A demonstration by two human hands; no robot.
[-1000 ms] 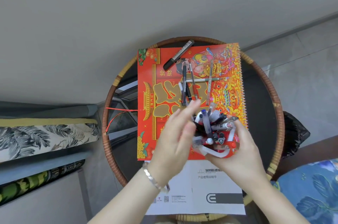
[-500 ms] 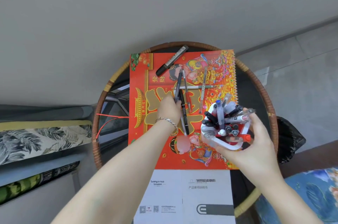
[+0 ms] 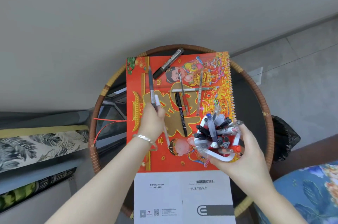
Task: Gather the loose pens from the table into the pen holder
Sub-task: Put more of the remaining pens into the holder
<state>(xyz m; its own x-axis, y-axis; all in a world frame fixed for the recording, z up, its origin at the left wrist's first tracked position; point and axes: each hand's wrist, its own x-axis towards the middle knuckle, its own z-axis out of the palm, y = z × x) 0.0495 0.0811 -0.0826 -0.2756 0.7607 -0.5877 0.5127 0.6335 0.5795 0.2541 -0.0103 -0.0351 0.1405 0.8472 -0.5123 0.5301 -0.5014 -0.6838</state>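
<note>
Your round table [image 3: 259, 99] has a woven rattan rim, brown with paler bands, around a dark glossy top. Most of that top lies under a red spiral-bound calendar [image 3: 182, 161], glossy and crowded with gold characters and figures, its wire binding along the right edge. Below it a white printed sheet [image 3: 182, 196] overlaps the near rim.

Your right hand [image 3: 245, 157] cups the pen holder [image 3: 219, 156] from below and from the right, fingers curled around its white curved rim. It sits tilted over the calendar's lower right corner, packed with capped pens whose ends fan up and to the right.

Your left hand [image 3: 153, 123] is clenched on two pens over the calendar's left half. The grey pen [image 3: 150, 86] runs nearly straight away from you, leaning slightly left, tip far from the hand. The white pen [image 3: 157, 101] lies just beside it, and a thin white length shows below the fist, slanting down to the right.

Loose pens remain on the calendar. A thick black marker [image 3: 168, 63] lies diagonally near the top edge, its far end up and to the right. A black pen [image 3: 181, 115] runs almost lengthwise at centre. Beside it a red pen [image 3: 182, 92] crosses a pale pen [image 3: 193, 89] lying sideways. A slim clear pen [image 3: 200, 93] stands close to lengthwise on the right.
</note>
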